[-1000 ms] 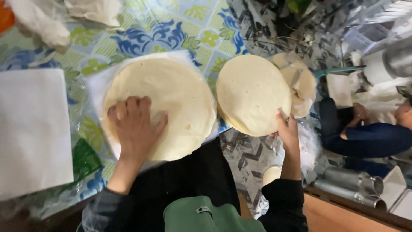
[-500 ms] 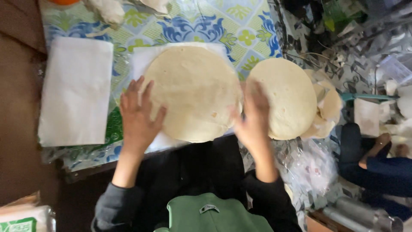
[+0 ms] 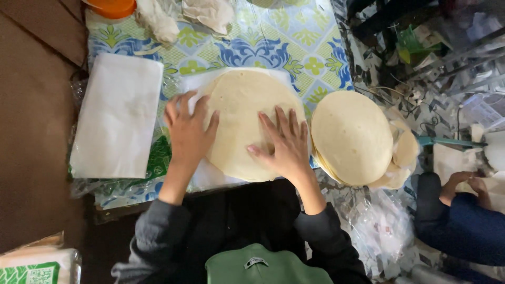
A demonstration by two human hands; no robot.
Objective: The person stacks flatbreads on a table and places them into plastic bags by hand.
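Note:
A round pale flatbread [image 3: 244, 105] lies on a white paper sheet [image 3: 195, 84] on the patterned tablecloth [image 3: 294, 47]. My left hand [image 3: 188, 131] rests flat on the flatbread's left edge and the paper, fingers spread. Flat on the lower right part of the same flatbread lies my right hand [image 3: 284, 144], fingers apart. Just to the right sits a stack of similar round flatbreads [image 3: 351, 137].
A pile of white paper sheets [image 3: 118, 115] lies to the left. An orange bowl [image 3: 113, 7] and crumpled plastic [image 3: 209, 13] sit at the far edge. Another person's hands [image 3: 465, 185] and blue sleeve show at lower right. A packet [image 3: 37, 263] sits at lower left.
My right hand left the edge of the stack on the right and came down flat on the flatbread on the paper. My left hand stayed on that flatbread's left side.

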